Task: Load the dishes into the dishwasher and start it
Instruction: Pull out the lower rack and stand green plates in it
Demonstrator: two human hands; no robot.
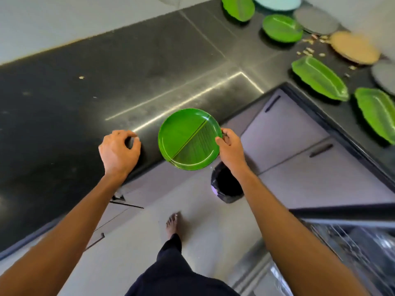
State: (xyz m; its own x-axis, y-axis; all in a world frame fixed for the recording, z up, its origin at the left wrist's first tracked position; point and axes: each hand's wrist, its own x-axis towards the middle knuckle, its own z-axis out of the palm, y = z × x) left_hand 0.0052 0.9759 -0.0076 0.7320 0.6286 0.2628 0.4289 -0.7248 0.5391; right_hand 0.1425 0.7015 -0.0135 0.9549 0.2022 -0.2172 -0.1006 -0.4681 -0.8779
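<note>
Pinching its right rim, my right hand [232, 149] holds the round green plate [188, 139] over the near edge of the black counter [106, 82]. My left hand [118, 152] hovers to the left, fingers loosely curled, holding nothing. Below the plate: a lined bin [227, 184]. Far right, on the counter: leaf-shaped green dishes [319, 79], grey plates [316, 21], a tan plate [353, 48], crumbs [307, 52]. Near right: the dishwasher rack [352, 242], blurred and cut off by the frame.

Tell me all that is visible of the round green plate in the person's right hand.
The round green plate looks like glossy plastic printed as a banana leaf: a midrib line crosses it, one half plain, the other ribbed. It is empty, facing the camera, held before the edge of the black counter. Only the right hand grips its right rim.
</note>
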